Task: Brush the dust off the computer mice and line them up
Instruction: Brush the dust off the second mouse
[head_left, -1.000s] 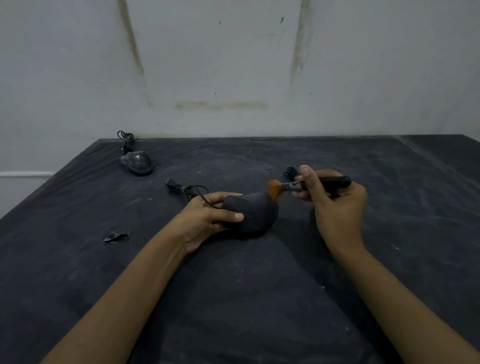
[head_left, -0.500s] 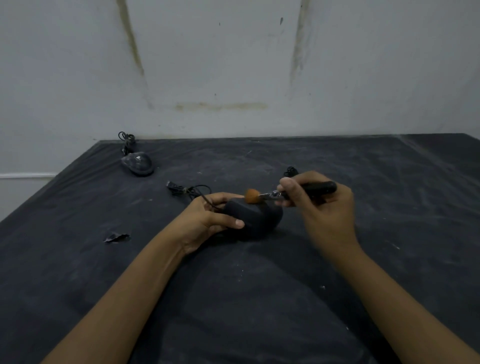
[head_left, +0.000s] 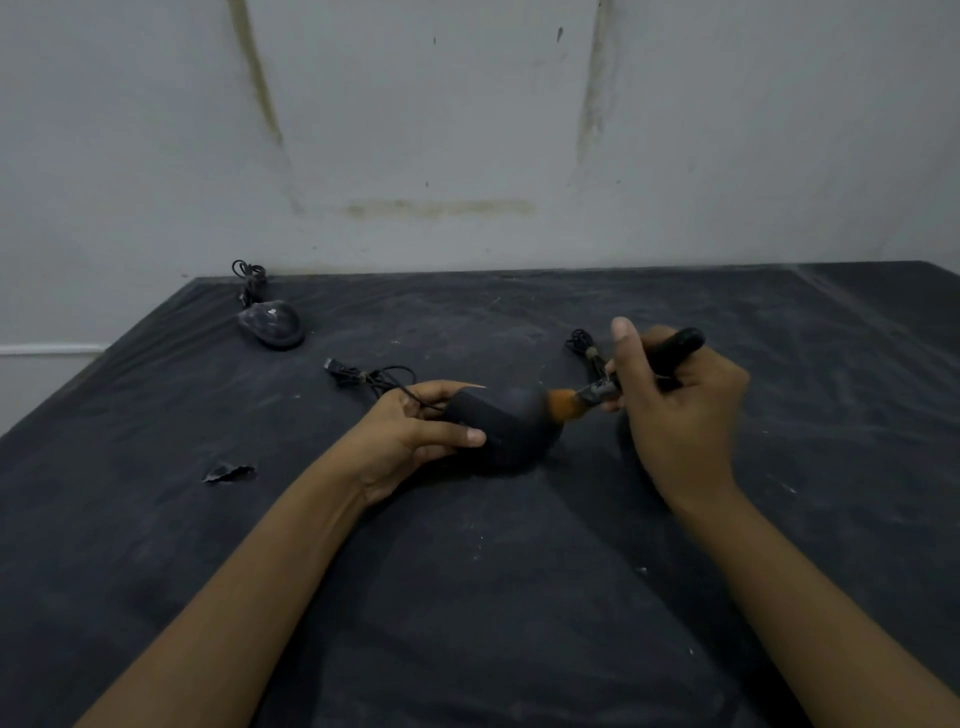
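Observation:
A black computer mouse (head_left: 511, 434) rests on the dark cloth in the middle of the table, gripped at its left end by my left hand (head_left: 410, 436). Its cable and USB plug (head_left: 345, 371) trail off to the far left. My right hand (head_left: 675, 410) holds a small brush (head_left: 623, 382) with a black handle and orange bristles; the bristles touch the mouse's upper right side. A second mouse (head_left: 272, 325), dusty and dark, lies at the far left with its coiled cable (head_left: 249, 278) behind it. Another cable coil (head_left: 584, 345) shows behind the brush.
The table is covered by a dusty black cloth (head_left: 493, 597), reaching a stained white wall at the back. A small torn flap or scrap (head_left: 228, 473) lies on the cloth at the left. The table's left edge runs diagonally.
The brush swept from the mouse's right end to its top, and has now come back to the upper right side. My left hand kept its hold on the mouse.

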